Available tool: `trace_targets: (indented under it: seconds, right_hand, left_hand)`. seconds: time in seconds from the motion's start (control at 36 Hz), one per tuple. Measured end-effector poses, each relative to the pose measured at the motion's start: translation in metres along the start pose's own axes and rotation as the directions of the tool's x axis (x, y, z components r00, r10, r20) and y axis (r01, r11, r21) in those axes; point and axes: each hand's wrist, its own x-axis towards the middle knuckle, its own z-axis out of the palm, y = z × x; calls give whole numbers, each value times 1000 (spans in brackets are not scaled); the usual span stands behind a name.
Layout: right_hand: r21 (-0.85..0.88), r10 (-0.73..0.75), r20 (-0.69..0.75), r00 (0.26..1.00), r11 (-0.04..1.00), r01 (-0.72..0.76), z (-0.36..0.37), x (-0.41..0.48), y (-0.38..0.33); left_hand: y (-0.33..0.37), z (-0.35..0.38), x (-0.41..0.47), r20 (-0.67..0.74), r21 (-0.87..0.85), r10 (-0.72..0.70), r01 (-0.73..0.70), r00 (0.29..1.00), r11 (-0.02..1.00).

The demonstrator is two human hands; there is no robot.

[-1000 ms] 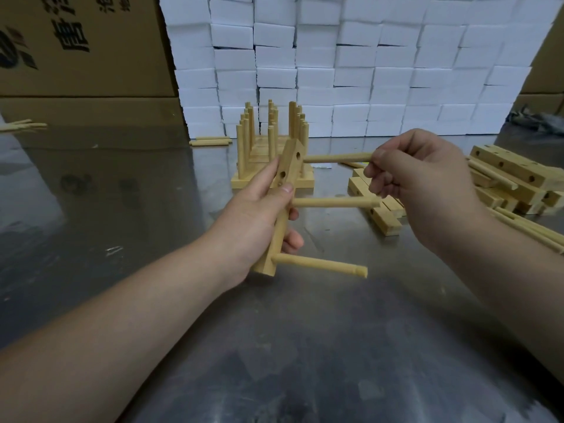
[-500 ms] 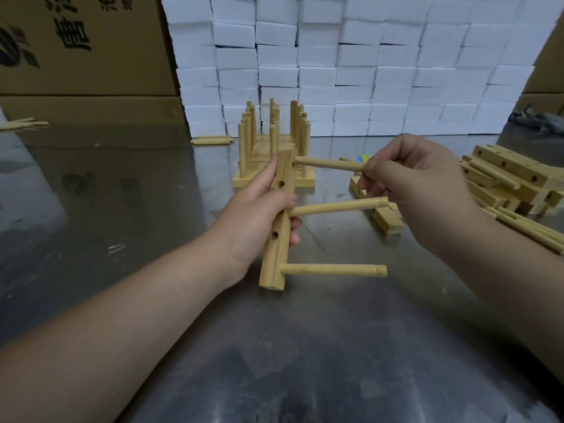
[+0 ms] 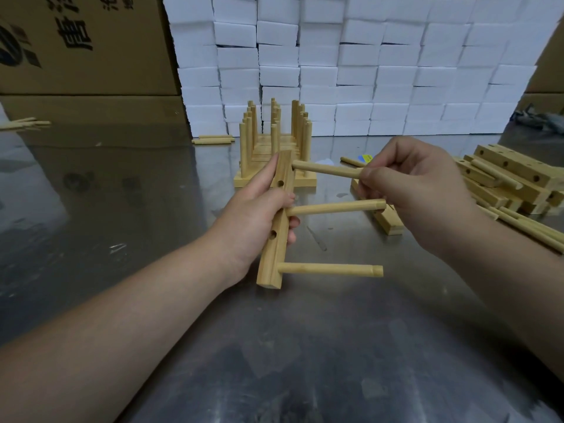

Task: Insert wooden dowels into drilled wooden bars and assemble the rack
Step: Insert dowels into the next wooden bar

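Observation:
My left hand [image 3: 254,218] grips a drilled wooden bar [image 3: 273,257], held nearly upright above the metal table. Two dowels stick out of it to the right: a middle dowel [image 3: 335,207] and a bottom dowel [image 3: 331,269]. My right hand [image 3: 418,193] pinches a third dowel [image 3: 326,170] by its right end, with its left tip at the bar's top hole. Two open holes show on the bar's face.
A finished rack [image 3: 274,148] with several upright dowels stands behind the bar. Drilled bars and loose dowels [image 3: 506,178] are piled at the right. Two dowels [image 3: 213,139] lie by the white foam blocks [image 3: 351,65]. Cardboard boxes [image 3: 85,47] stand at the back left.
The bar has swung from tilted to nearly upright and come down closer to the table. My right hand has brought the top dowel's tip up to the bar's top hole.

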Motion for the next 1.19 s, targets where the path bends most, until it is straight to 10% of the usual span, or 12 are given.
trace_targets:
  seconds: [0.42,0.67,1.19]
  right_hand:
    - [-173,28,25,999,985,-24,-3,-1,7]
    - [-603,-166,164,972,763,232,-6,-2,4]
    - [-706,-339,249,908,579,409,-3,-4,2]
  left_hand:
    - [3,0,-3,-34,56,7,-5,999,998]
    - [6,1,-5,-65,131,29,-20,997,991]
    - [8,6,-11,-44,377,29,-10,999,926]
